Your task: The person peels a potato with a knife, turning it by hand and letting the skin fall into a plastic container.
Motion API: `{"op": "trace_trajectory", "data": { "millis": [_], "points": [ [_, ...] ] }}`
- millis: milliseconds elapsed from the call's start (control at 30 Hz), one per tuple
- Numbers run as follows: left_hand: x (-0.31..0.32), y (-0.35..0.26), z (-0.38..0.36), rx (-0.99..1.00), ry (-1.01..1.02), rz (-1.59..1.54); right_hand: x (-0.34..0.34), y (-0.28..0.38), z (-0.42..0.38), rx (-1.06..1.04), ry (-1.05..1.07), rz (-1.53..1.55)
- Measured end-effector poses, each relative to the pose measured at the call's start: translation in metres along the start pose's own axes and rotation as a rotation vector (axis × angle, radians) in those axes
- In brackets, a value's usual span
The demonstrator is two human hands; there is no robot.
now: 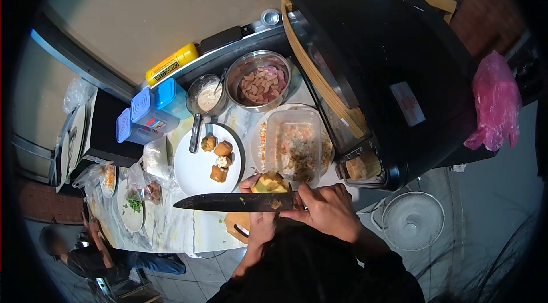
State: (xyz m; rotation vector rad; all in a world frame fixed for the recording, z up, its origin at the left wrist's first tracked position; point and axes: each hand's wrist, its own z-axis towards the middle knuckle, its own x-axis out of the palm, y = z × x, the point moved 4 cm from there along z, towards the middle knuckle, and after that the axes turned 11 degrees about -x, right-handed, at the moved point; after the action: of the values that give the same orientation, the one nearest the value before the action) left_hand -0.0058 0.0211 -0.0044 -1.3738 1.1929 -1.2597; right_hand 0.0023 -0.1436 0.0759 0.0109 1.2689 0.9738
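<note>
My right hand (331, 210) grips the handle of a large dark-bladed knife (222, 202), its blade lying level and pointing left. Small bits stick to the blade. Behind the knife, my left hand (262, 227) holds a yellow, partly peeled piece of produce (269, 183) with brown skin on top. The blade crosses in front of that hand and hides part of its fingers. Just beyond the hands stands a clear plastic tub (310, 160) of chopped filling. A white plate (191, 174) to the left carries several browned stuffed pieces. A wooden cutting board (234, 227) shows below the blade.
At the back are a steel bowl (231, 77) of sliced meat and a small pan (197, 123) of white mixture. Blue-lidded containers (154, 114) stand left. A big black appliance (365, 46) fills the right. A person (85, 251) is at lower left.
</note>
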Motion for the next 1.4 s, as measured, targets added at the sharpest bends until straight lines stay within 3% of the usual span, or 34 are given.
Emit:
{"op": "trace_trajectory", "data": {
  "millis": [367, 533, 667, 767, 833, 1033, 1267, 1400],
  "points": [
    [0.010, -0.017, -0.003, 0.018, 0.031, 0.129, 0.001, 0.002, 0.002, -0.045, -0.027, -0.035],
    [0.009, -0.020, -0.004, 0.226, 0.019, 0.346, 0.002, 0.000, 0.003, -0.043, -0.019, -0.045],
    [0.008, -0.024, -0.003, 0.273, 0.018, 0.431, 0.001, 0.000, 0.005, -0.039, -0.038, -0.026],
    [0.010, -0.022, -0.008, 0.218, 0.022, 0.304, -0.003, -0.002, 0.008, -0.020, -0.050, 0.008],
    [0.010, -0.014, -0.012, -0.052, 0.060, 0.094, -0.006, -0.003, 0.008, -0.008, -0.056, 0.036],
    [0.003, -0.004, -0.001, 0.063, 0.127, -0.002, -0.005, -0.001, 0.004, -0.012, -0.059, 0.004],
    [0.008, -0.012, 0.007, -0.029, 0.044, -0.091, 0.000, 0.004, 0.000, 0.026, -0.019, 0.061],
    [0.003, -0.003, 0.005, 0.036, 0.068, -0.076, 0.002, 0.004, -0.001, 0.074, 0.040, 0.034]
  ]
}}
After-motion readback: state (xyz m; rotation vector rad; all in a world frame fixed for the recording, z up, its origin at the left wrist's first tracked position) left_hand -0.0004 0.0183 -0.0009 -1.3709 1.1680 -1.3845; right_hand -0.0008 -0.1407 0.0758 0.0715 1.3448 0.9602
